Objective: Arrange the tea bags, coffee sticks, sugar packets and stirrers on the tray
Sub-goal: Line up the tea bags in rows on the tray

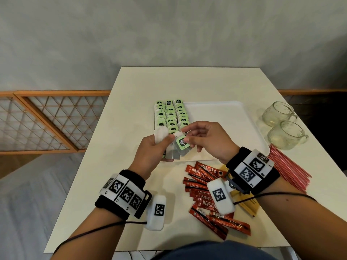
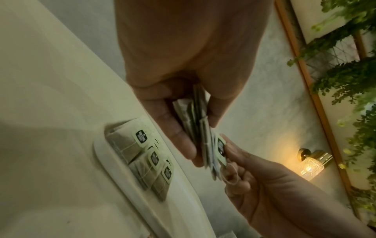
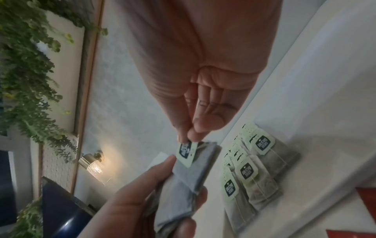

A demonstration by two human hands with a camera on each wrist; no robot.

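Note:
My left hand [image 1: 157, 145] grips a small stack of tea bags [image 1: 173, 152] above the near left corner of the white tray [image 1: 225, 119]. My right hand [image 1: 199, 136] pinches the green tag [image 1: 182, 142] of the top tea bag in that stack, thumb and forefinger closed on the tag [image 3: 186, 151]. Three rows of tea bags [image 1: 171, 115] with green tags lie along the tray's left side. The stack [image 2: 195, 122] sits between my left thumb and fingers in the left wrist view. Red coffee sticks [image 1: 204, 196] lie loose near the table's front. Red stirrers [image 1: 289, 169] fan out at right.
Two glass cups [image 1: 281, 124] stand to the right of the tray. Yellow-brown packets [image 1: 246, 201] lie partly under my right wrist. The cream table [image 1: 187, 81] ends at a grey wall beyond. A wooden lattice railing [image 1: 47, 121] runs at left.

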